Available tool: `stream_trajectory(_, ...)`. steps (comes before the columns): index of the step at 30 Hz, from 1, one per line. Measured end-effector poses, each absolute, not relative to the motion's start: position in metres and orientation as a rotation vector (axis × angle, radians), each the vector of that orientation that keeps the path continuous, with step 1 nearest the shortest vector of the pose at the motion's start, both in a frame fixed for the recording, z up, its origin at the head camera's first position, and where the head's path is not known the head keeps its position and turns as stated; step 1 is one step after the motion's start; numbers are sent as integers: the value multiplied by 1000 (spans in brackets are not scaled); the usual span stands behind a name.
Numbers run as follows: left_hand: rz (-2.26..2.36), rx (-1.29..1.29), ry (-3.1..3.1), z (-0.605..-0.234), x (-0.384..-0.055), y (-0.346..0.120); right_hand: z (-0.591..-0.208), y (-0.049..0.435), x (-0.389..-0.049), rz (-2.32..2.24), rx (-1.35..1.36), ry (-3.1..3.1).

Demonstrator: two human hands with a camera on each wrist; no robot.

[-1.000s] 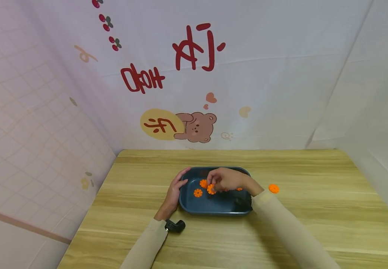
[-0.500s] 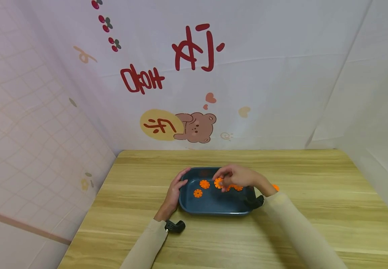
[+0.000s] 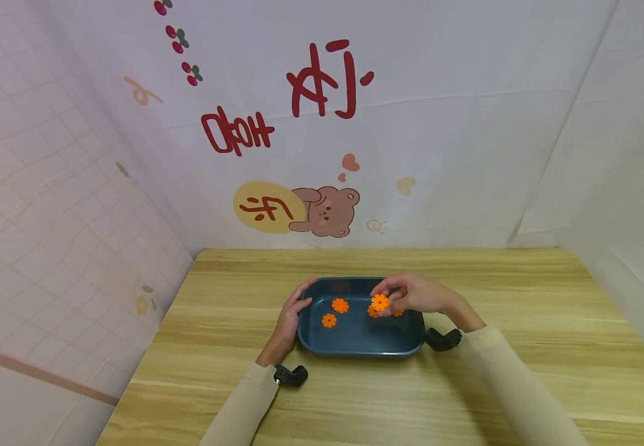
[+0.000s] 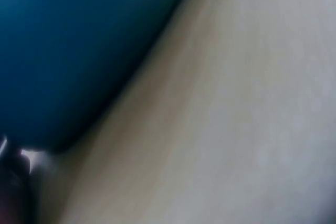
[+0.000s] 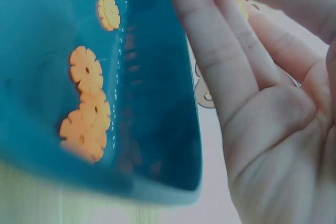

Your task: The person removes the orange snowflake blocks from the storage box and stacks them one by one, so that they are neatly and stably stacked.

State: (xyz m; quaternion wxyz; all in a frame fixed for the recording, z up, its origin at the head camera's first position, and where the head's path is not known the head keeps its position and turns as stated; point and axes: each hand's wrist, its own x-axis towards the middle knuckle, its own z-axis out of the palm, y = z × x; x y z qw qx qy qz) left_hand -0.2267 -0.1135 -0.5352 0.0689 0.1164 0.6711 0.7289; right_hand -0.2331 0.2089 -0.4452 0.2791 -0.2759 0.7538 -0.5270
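Right hand [image 3: 418, 293] is pinching a bright orange, round, notched plastic-looking disc [image 3: 380, 302] over my dark blue, round-cornered glossy tray [image 3: 355, 342], roughly two o'clock from its middle. Left hand [image 3: 289, 319] rests on the rim at nine o'clock, fingers fairly straight and slightly spread. Disc looks thin, so a lazy pinch could drop it among the loose orange notched discs [image 3: 341, 305]. And the black wrist camera [image 3: 443, 339] near four o'clock could bump the tray if I swing carelessly.
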Motion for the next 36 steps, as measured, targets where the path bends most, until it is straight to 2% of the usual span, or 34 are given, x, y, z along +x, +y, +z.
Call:
stream_trajectory(14, 2192, 355, 2015, -534, -227, -113, -452, 250, -222, -1479, -827, 2198)
stream_trajectory(36, 2187, 358, 2024, -537, -228, -115, -486, 325, -193, -1366, -591, 2708)
